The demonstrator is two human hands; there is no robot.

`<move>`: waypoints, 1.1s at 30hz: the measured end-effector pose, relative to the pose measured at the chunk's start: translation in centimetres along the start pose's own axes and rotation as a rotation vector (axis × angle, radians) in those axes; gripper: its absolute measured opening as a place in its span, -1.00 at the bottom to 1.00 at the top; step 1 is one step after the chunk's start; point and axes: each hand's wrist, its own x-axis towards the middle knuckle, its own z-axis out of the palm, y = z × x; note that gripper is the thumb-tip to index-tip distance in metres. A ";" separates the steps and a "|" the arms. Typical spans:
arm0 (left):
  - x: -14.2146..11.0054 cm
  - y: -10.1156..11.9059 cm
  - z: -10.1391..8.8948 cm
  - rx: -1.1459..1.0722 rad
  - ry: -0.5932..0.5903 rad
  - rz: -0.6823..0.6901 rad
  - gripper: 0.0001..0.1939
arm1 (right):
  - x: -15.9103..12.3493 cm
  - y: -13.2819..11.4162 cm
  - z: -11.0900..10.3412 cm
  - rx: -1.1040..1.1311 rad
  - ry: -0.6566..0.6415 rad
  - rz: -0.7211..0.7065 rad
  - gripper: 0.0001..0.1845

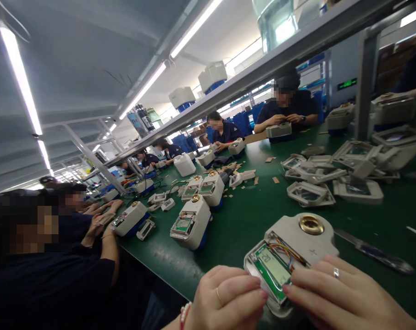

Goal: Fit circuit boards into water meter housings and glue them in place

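Observation:
A grey-white meter (290,229) with a brass ring on top stands on the green table right before me. Its front is uncovered, showing a green circuit board with an LCD (274,266) and coloured wires (285,250). My left hand (228,295) has its fingers curled together against the left edge of the meter's open front. Across the right side of the housing lies my right hand (345,291), its fingers bent round it and the fingertips at the board's lower right edge. The thumbs are mostly hidden. To the right of the meter lies a knife (376,252) with a dark handle.
Several grey cover frames (311,192) are piled at the back right. More open meters (190,224) stand left of centre. Cardboard scraps (275,180) are scattered about. Co-workers (286,105) sit across the table and along my left. A metal shelf beam (228,96) runs overhead.

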 end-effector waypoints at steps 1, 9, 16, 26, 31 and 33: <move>0.0 0.1 0.0 0.005 -0.001 0.005 -0.81 | 0.2 -0.2 -0.1 0.016 -0.011 0.012 -0.69; 0.6 0.6 -0.3 0.024 -0.087 -0.024 -0.79 | 0.0 -0.6 -0.2 0.086 -0.087 0.044 -0.75; 1.4 0.7 -0.9 -0.093 -0.232 -0.103 -0.77 | 0.1 -0.7 -0.3 0.083 -0.088 0.060 -0.79; 2.6 1.4 -0.3 -0.158 -0.251 -0.160 -0.83 | 0.8 -1.7 -0.4 0.089 -0.088 0.149 -0.82; 2.4 1.4 -0.3 -0.160 -0.240 -0.162 -0.81 | 0.9 -1.6 -0.7 0.107 -0.081 0.178 -0.81; 2.2 1.3 -0.3 -0.164 -0.237 -0.161 -0.79 | 1.0 -1.0 -1.5 0.246 -0.113 0.222 -0.76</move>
